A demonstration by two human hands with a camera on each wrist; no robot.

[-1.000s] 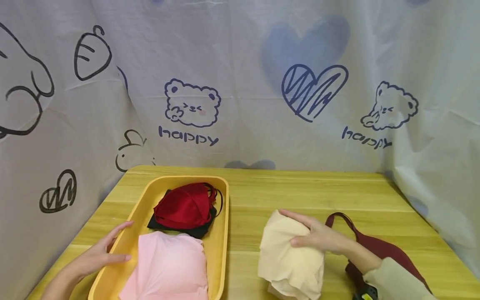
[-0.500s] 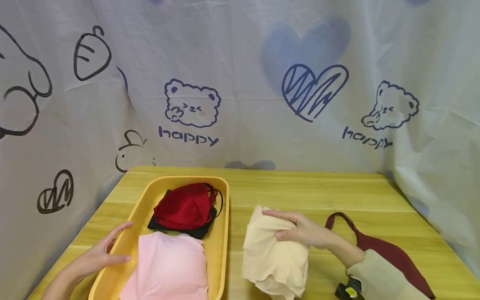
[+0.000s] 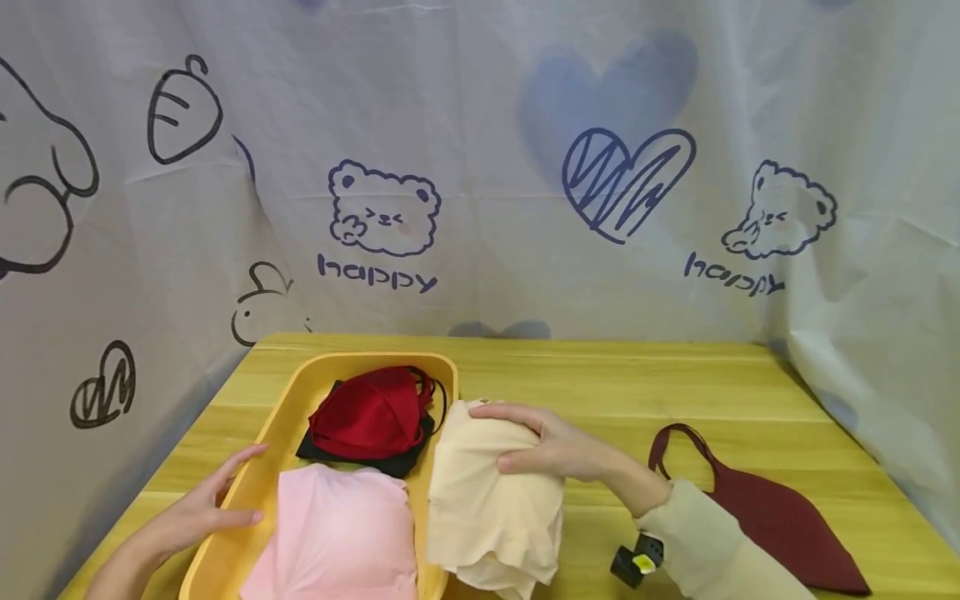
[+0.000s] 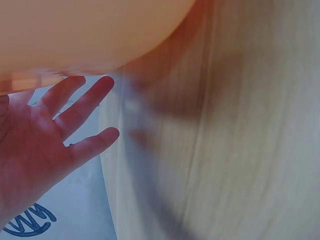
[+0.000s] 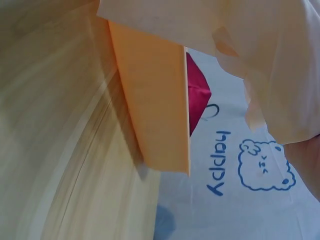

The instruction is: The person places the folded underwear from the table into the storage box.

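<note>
One clear shift: the tray (image 3: pixel 287 421) sits where it was, but the beige garment (image 3: pixel 491 500) has come left across open wood and now overlaps the tray's right rim in the head view. Judged mid-carry, not yet resting inside. Pink garment (image 3: pixel 348 525) and red garment (image 3: pixel 367 417), latter on black cloth (image 3: pixel 412 457), unmoved within. Right hand (image 3: pixel 558 446) grips the beige, fingertips on top, thumb on its face. Left hand (image 3: pixel 183 521) unchanged: fingers spread at tray's left edge, gripping nothing.

Room: pale curtain (image 3: pixel 495 250), bears, hearts, "happy". Table (image 3: pixel 600 375): yellowish wood; maroon garment (image 3: pixel 787 525) at right; black device (image 3: pixel 626 567) by the sleeve (image 3: pixel 720 542).
</note>
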